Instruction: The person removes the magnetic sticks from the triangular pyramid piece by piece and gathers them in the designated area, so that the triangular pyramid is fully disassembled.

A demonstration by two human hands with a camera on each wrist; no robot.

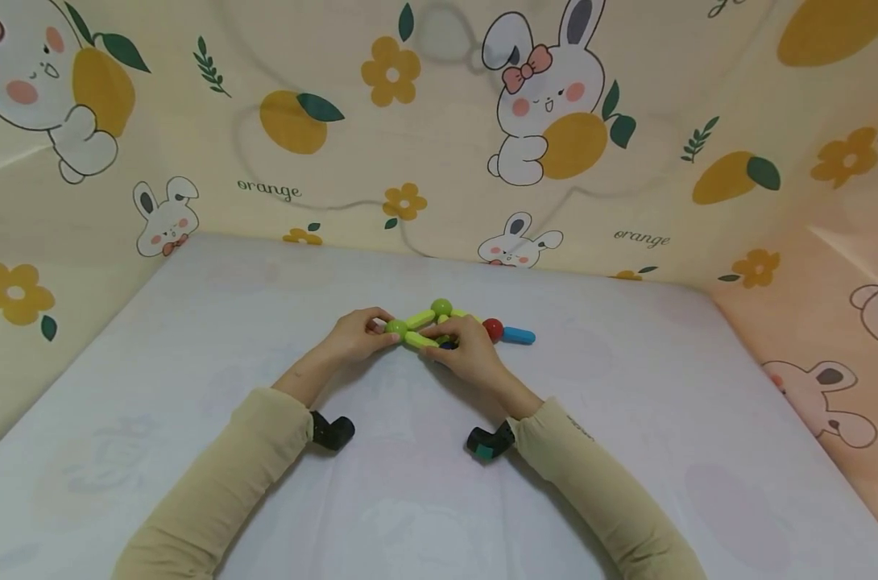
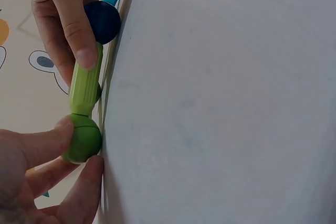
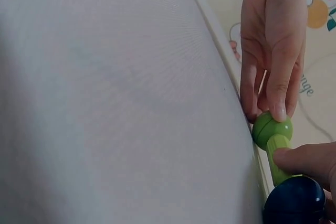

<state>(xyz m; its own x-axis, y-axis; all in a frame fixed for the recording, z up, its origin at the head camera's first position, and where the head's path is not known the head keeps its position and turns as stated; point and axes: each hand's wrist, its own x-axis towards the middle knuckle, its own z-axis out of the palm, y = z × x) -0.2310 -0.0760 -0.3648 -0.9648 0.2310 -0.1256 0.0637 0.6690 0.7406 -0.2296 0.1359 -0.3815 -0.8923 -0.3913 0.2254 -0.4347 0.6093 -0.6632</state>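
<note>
A toy of balls and rods lies low over the white table, held by both hands. My left hand point(image 1: 359, 334) pinches its green ball point(image 2: 84, 139) at the left end between thumb and fingers. The right hand point(image 1: 470, 350) grips the yellow-green rod point(image 3: 278, 156) joined to that ball, its thumb along the rod. Beside those fingers sits a dark blue ball point(image 3: 295, 201), mostly hidden in the head view. Behind are another green ball point(image 1: 441, 307) and rod, and to the right a red ball point(image 1: 493, 329) carries a blue rod point(image 1: 519, 335). The right hand covers the toy's middle.
Around the toy spreads a white tabletop point(image 1: 410, 515). A printed cloth point(image 1: 453, 145) with rabbits and oranges rises behind it and at both sides. Black wrist devices, one at the left cuff point(image 1: 333, 432) and one at the right cuff point(image 1: 490, 441), jut inward over the table.
</note>
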